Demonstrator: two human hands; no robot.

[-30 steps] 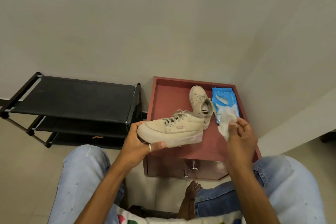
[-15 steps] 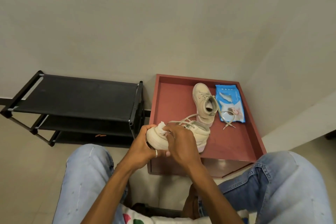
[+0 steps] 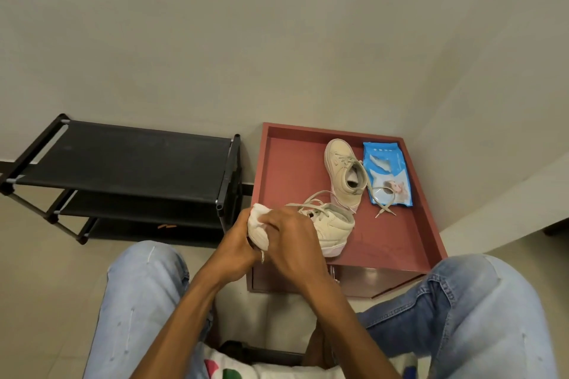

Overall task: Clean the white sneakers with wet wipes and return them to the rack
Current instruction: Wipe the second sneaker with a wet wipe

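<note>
Sneaker A (image 3: 331, 226) is held up over the near-left edge of the red tray table (image 3: 292, 169), toe toward the person, heel out over the tray. The left hand (image 3: 234, 252) is wrapped round the toe end from the side and underneath, fingers curled on the sole. The right hand (image 3: 289, 240) is on top with its fingers bent over the wet wipe (image 3: 257, 218), pressing it onto the toe cap. How it pinches the wipe is mostly hidden, probably between fingertips and upper. Sneaker B (image 3: 340, 169) lies on the tray, touching the blue wipe pack (image 3: 386, 175), with a loose lace (image 3: 383, 209) trailing across the pack. The black rack (image 3: 123, 160) stands just left of the tray.

Handling, as a judgement: the shoe looks light and one hand should carry it. The rubber sole is stiff, so it is the best place to hold. The upper is softer and would dent under rubbing unless braced from below. A damp surface could be slick, so keep the thumb on the sole edge. The untied laces dangle and may snag, so lift clear of them. The wipe is limp and thin and needs bunching to scrub.
</note>
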